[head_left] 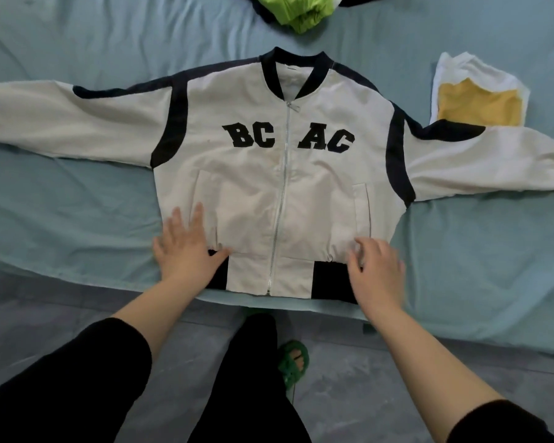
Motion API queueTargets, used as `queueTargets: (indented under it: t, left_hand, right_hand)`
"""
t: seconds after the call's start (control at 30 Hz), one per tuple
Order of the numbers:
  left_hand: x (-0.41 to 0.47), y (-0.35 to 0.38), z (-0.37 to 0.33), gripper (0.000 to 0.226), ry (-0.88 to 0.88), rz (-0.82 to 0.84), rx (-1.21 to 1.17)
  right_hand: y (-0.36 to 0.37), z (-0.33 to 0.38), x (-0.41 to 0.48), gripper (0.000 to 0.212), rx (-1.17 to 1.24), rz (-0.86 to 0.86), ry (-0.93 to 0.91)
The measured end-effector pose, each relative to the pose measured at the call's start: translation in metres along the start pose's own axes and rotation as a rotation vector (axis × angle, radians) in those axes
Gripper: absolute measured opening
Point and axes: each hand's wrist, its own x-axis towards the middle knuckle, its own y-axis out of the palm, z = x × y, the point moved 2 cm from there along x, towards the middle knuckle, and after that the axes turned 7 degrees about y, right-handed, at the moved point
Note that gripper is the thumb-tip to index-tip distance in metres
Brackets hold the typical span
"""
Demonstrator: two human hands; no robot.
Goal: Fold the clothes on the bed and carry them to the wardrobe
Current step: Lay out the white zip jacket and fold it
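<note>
A cream zip-up jacket (253, 174) with navy trim and the letters BC AC lies face up on the bed, zipped, both sleeves spread out sideways. Its hem reaches the bed's near edge. My left hand (186, 247) rests flat with straight fingers on the jacket's lower left, near the pocket. Over the lower right hem, my right hand (376, 270) touches the gathered fabric with its fingers slightly bent, a little blurred.
The bed carries a pale teal sheet (77, 203). A lime-green garment (298, 11) lies at the far edge. A white and yellow garment (474, 97) sits right, partly under the sleeve. Below are grey floor tiles (349, 378), my dark trousers and a green sandal (293, 362).
</note>
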Motion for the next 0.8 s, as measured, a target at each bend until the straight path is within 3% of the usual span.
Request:
queueTargets:
  t: [0.1,0.23,0.3,0.47,0.67,0.8]
  left_hand:
    - [0.022,0.017,-0.024,0.089,0.276,0.12,0.187]
    - [0.055,0.039,-0.034,0.085,0.294,0.248,0.236]
    - [0.068,0.047,-0.036,0.088,0.294,0.268,0.238]
    - [0.108,0.042,-0.053,0.092,0.318,0.23,0.197]
    - [0.091,0.023,-0.049,0.086,0.31,0.304,0.251]
    - [0.106,-0.008,-0.069,0.079,0.388,0.056,0.156]
  right_hand:
    - [0.027,0.032,0.02,0.056,-0.237,0.211,-0.177]
    - [0.065,0.031,0.051,0.069,-0.416,0.461,-0.12]
    - [0.075,0.024,0.064,0.072,-0.413,0.503,-0.099]
    - [0.077,0.028,0.102,0.074,-0.311,0.424,-0.076]
    - [0.055,0.038,0.084,0.074,-0.364,0.502,-0.05]
    - [0.02,0.069,0.104,0.048,-0.203,0.138,-0.11]
